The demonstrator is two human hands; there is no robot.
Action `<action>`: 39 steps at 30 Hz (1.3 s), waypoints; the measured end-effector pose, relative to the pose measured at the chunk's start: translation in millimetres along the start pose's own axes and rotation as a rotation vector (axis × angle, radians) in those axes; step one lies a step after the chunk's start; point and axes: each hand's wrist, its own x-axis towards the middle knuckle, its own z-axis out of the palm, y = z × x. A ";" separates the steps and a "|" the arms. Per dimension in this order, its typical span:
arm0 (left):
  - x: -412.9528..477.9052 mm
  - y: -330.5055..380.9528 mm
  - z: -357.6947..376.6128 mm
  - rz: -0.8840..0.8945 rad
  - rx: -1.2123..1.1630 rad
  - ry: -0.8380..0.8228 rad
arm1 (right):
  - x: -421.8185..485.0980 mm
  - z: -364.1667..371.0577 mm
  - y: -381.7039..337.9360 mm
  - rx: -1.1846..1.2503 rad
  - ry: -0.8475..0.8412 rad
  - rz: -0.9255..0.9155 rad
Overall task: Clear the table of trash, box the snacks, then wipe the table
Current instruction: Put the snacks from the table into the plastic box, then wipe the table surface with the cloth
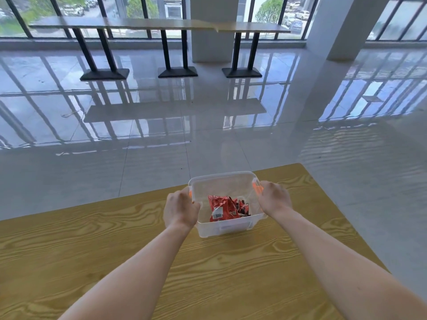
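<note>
A clear plastic box (pixel 227 227) with orange side clips stands near the far edge of the yellow wood-grain table (pixel 115 245). Inside it lies a red snack packet (pixel 225 210) with a white barcode label. My left hand (pixel 181 209) grips the box's left side at the orange clip, fingers curled over the rim. On the opposite side, my right hand (pixel 273 197) grips the right clip the same way. No lid is in view.
The table's far edge runs diagonally just behind the box, and its right edge falls away at the right. Beyond lies glossy tiled floor. A long counter (pixel 161 25) on black legs stands by the windows, with a white pillar (pixel 213 47) behind it.
</note>
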 end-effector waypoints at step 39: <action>-196.4 -200.1 -181.8 -0.031 0.365 0.102 | -188.9 43.7 -219.9 0.082 -0.189 -0.524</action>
